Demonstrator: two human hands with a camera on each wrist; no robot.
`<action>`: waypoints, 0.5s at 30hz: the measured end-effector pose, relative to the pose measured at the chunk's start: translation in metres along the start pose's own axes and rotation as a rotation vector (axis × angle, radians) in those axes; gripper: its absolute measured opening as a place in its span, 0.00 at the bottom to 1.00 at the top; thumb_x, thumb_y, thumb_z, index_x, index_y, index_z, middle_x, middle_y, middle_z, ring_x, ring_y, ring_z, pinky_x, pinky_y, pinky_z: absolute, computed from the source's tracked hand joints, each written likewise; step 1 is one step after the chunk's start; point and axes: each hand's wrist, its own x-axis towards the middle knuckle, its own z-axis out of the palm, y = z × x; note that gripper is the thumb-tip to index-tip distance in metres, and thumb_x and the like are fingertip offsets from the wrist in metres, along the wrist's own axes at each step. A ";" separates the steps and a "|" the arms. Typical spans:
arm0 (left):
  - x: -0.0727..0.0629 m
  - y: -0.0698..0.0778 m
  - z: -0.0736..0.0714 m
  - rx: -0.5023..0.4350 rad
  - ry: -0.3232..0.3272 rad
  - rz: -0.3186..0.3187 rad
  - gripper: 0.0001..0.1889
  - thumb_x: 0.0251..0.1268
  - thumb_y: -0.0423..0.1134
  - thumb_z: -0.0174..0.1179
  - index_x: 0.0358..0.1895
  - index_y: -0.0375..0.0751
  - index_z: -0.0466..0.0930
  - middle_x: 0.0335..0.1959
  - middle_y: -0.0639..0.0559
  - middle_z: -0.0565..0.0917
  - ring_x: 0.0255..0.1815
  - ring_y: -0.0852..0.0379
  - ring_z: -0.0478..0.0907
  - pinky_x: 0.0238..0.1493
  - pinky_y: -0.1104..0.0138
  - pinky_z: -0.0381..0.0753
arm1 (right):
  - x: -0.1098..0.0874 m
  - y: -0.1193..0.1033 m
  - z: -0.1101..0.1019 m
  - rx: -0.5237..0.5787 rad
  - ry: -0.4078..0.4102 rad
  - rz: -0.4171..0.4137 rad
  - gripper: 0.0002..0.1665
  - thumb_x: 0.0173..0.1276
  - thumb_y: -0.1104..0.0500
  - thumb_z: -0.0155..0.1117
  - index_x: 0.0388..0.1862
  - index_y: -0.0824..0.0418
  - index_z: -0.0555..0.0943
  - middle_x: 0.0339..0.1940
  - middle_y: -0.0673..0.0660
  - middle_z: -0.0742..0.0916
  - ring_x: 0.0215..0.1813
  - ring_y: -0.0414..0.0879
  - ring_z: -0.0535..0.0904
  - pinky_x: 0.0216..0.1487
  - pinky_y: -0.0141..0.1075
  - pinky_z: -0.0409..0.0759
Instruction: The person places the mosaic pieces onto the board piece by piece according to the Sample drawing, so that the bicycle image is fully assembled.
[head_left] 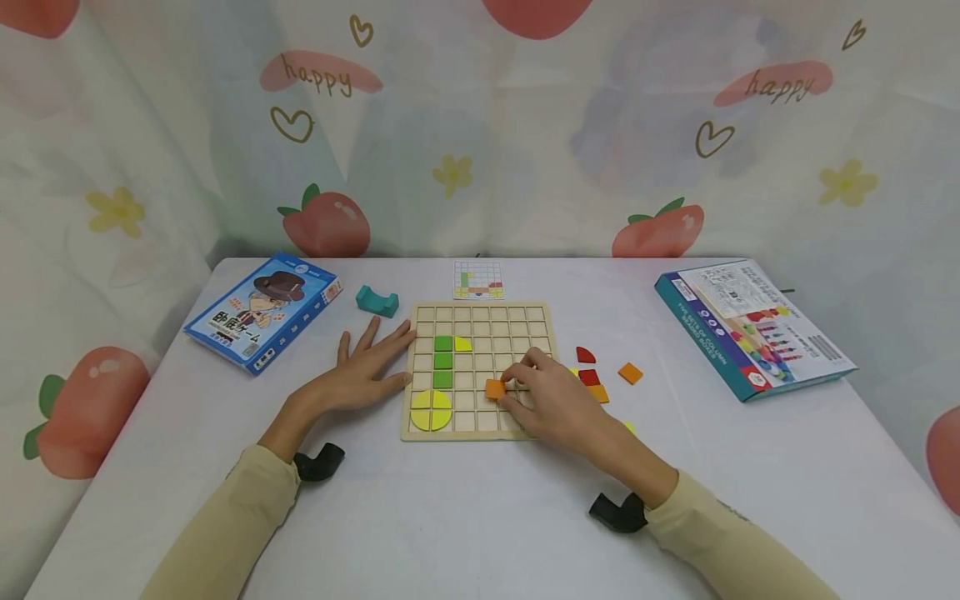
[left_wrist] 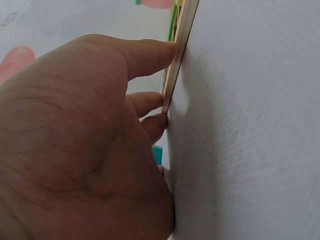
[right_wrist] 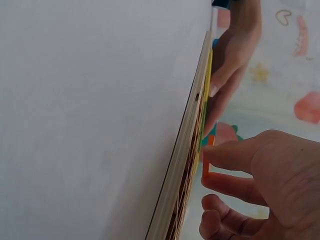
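Right hand (head_left: pixel 551 396) pinches the orange tile (head_left: pixel 493 389) by its edges, over the grid board (head_left: pixel 450 436), ahead of and between the wrists. Left hand (head_left: pixel 363 371) is spread, grasping nothing, thumb and fingertips against the board's edge. Good brace: use light inward pressure, no lift.

For a clean seat: level the tile, square it to the ribs, lower straight down, release only once it drops in, then press flat with one fingertip. Can't tell for sure which cell is underneath; right hand hides part of the grid. Check the pattern card (head_left: pixel 478 281), beyond both hands, first. Main risk, I'd say: shoving the board and jogging the yellow quarter-circles (head_left: pixel 431 410) near left thumb.
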 end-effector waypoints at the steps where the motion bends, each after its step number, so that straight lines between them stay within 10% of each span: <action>1: 0.000 0.000 0.000 0.002 0.000 -0.001 0.39 0.81 0.52 0.54 0.88 0.52 0.51 0.91 0.50 0.45 0.90 0.35 0.22 0.79 0.31 0.12 | 0.001 -0.001 0.001 -0.004 -0.003 0.001 0.15 0.70 0.51 0.75 0.52 0.56 0.89 0.45 0.54 0.83 0.39 0.43 0.78 0.39 0.32 0.80; 15: -0.001 0.003 -0.002 0.003 -0.003 -0.012 0.39 0.81 0.51 0.55 0.88 0.52 0.50 0.91 0.50 0.45 0.90 0.35 0.21 0.79 0.31 0.11 | 0.008 -0.021 0.011 -0.024 -0.026 -0.035 0.15 0.70 0.50 0.75 0.51 0.54 0.90 0.43 0.52 0.82 0.36 0.42 0.74 0.37 0.32 0.76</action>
